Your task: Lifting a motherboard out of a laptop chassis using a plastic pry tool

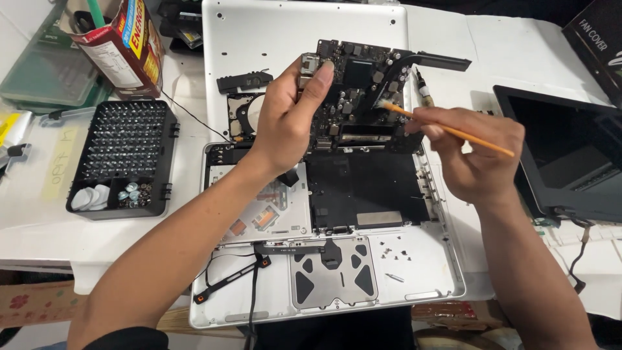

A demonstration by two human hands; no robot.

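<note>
Laptop shell [427, 285]: lay opened on the white table, its bay bare.
Circuit board [356, 97]: held tilted above the shell; probably light, stiff, fragile, best gripped by its edges.
Bit case [123, 159]: held rows of driver bits, plus small parts.
Left hand [288, 123]: fingers pinched the board's left edge.
Right hand [476, 152]: fingers closed round an orange brush [447, 129], bristles touching the board.

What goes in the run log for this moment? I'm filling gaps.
left hand: holds circuit board | right hand: orange-handled brush on board | below: opened laptop case | left: bit tray
</note>
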